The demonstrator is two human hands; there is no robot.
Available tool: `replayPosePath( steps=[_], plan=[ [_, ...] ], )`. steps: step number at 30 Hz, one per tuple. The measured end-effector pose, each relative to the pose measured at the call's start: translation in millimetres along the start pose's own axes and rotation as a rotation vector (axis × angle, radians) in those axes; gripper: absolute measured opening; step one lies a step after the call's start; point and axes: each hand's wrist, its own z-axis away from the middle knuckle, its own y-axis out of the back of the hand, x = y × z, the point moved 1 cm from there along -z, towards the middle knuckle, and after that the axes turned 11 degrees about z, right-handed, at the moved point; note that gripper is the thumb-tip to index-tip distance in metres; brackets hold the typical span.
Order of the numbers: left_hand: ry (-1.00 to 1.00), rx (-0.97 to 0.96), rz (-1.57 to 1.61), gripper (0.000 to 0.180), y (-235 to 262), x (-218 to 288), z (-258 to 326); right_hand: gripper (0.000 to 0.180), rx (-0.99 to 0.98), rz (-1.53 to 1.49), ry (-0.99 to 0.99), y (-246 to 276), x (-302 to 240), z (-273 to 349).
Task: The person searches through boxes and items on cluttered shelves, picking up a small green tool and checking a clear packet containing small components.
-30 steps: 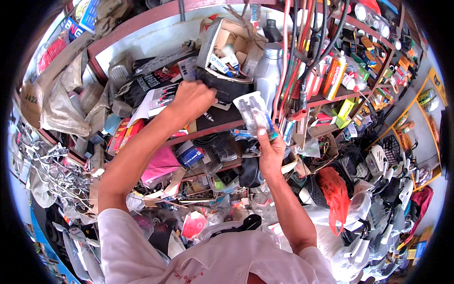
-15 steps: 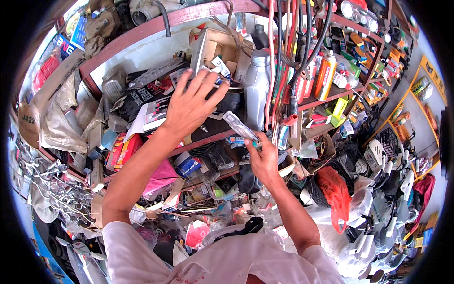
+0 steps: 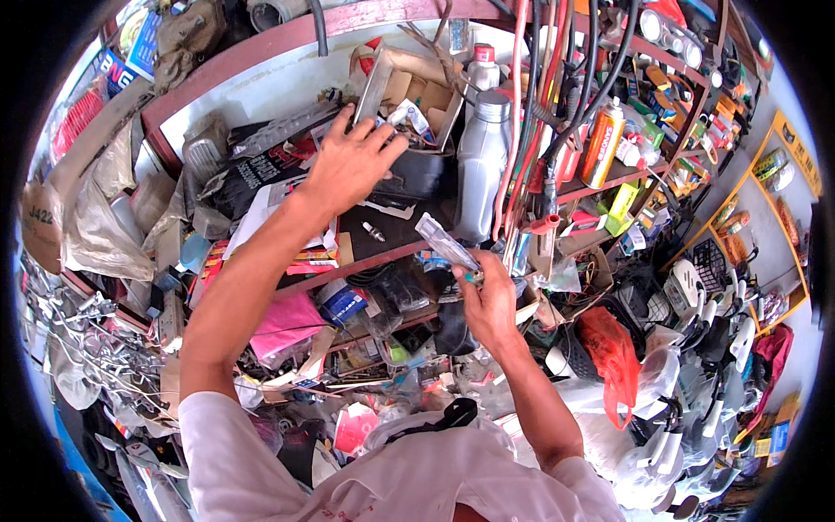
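My left hand, fingers spread, reaches over the shelf at the lower left edge of an open cardboard box. Whether its fingertips touch the box cannot be made out. Small parts and a white-and-blue packet lie inside that box, and a black container shows just below it. Between the thumb and fingers of my right hand is a narrow clear plastic packet, tilted up to the left; its contents are unclear. A spark plug lies on the dark shelf between my hands.
A grey bottle stands right of the box, beside hanging cables and hoses. Farther right is an orange spray can. A red plastic bag hangs right of my right forearm. Cluttered boxes and packets fill the lower shelves.
My left hand has shifted slightly down and left of the box, uncovering more of the black container and the spark plug. My right hand still holds the packet, slightly lower and farther right.
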Motion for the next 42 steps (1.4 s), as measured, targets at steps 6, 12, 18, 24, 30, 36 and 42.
replayPosePath(
  steps=[6, 12, 18, 24, 30, 36, 42],
  plan=[
    [0.226, -0.123, 0.217, 0.063, 21, -40, -17, 0.024, -0.033, 0.104, 0.068, 2, -4, 4],
    [0.216, -0.080, 0.271, 0.064, 23, -71, -31, 0.031, 0.008, 0.097, 0.179, -6, -21, 0],
    [0.182, -0.043, 0.245, 0.067, 13, -84, -35, 0.041, 0.035, 0.189, 0.244, -14, -34, -15],
    [0.100, -0.003, 0.232, 0.069, 2, -106, -29, 0.039, 0.106, 0.501, 0.398, -57, -40, -69],
    [0.200, -0.157, 0.386, 0.067, 53, -67, -44, 0.022, -0.187, 0.566, 0.266, -97, -20, -89],
    [0.262, -0.137, 0.341, 0.078, 57, -73, -36, 0.021, -0.240, 0.662, 0.306, -95, -32, -100],
    [0.249, -0.169, 0.375, 0.079, 47, -79, -42, 0.018, -0.217, 0.723, 0.284, -103, -31, -110]
  ],
)
